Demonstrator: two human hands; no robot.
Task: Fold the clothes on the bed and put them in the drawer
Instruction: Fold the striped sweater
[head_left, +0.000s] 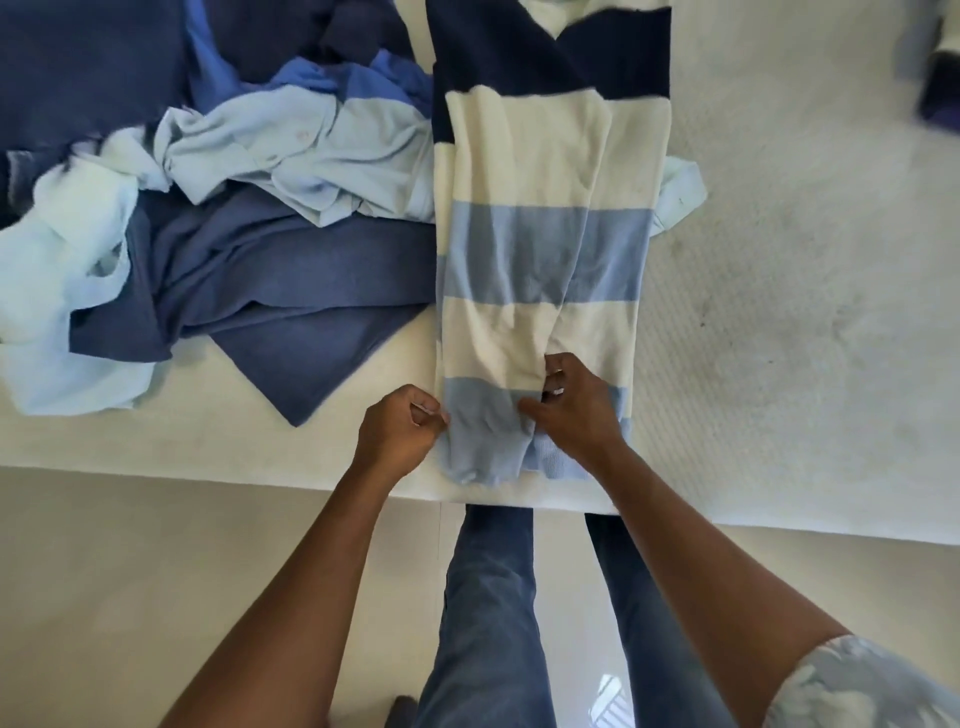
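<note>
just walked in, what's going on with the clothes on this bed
A person is folding a striped sweater on the bed, its sides already folded in. The left hand pinches its near left edge and the right hand grips the near end at the middle. A pile of unfolded blue clothes lies to its left.

Left grip, right grip: curled fingers.

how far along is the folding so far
Done: the navy, cream and light-blue striped sweater lies on the white bed with both sides folded in. In hand: left hand and right hand pinch its near hem. Left: its crosswise folds, the crumpled pile of blue clothes, and the drawer, which is not in view.
</note>
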